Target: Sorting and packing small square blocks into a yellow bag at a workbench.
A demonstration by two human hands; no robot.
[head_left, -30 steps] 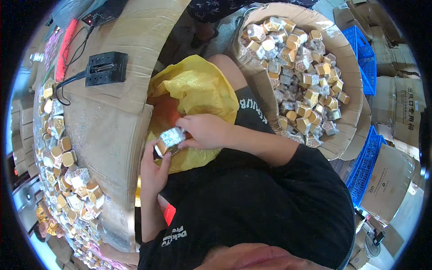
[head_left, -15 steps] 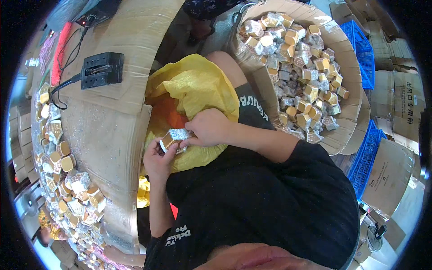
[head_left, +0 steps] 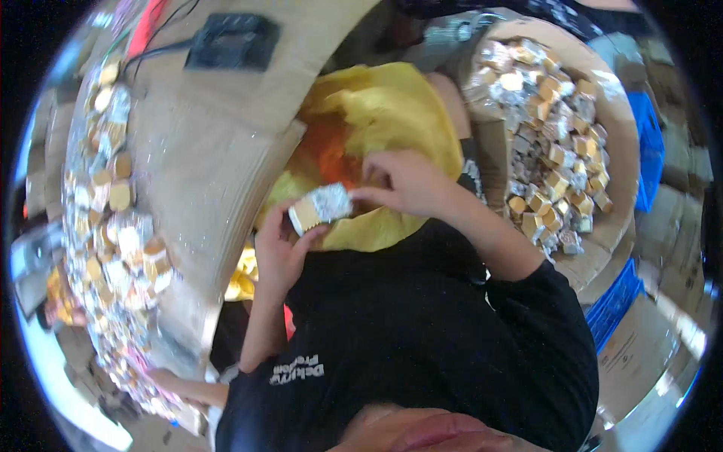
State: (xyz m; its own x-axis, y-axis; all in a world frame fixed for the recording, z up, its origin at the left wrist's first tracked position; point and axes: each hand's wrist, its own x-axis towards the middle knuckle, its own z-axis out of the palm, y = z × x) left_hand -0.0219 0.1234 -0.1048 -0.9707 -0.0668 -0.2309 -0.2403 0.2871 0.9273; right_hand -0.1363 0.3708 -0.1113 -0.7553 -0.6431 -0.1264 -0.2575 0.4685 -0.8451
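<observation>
My left hand (head_left: 280,242) grips a small gold-and-white block (head_left: 306,215), thumb and fingers on its lower sides. Crinkled clear wrap (head_left: 330,201) covers the block's upper right part. Beside the wrap is my right hand (head_left: 403,181), its thumb and fingers parted; the tip of its lowest digit meets or nearly meets the wrap's edge. Both hands are over a yellow woven sack (head_left: 418,113) that gapes open on my lap, with something orange-red (head_left: 339,162) inside. Motion blur softens the fine detail.
On the right stands a large carton (head_left: 493,154) full of wrapped gold blocks (head_left: 557,181). A cardboard-covered table (head_left: 196,143) on the left bears a black device (head_left: 233,41) and many similar blocks (head_left: 132,233). Another person's hand (head_left: 169,383) reaches into them. Blue crates (head_left: 646,151) stand far right.
My right hand has drawn away from the block and its fingers have parted. The block remains in my left hand, with its wrap more in view. The whole view has shifted and tilted.
</observation>
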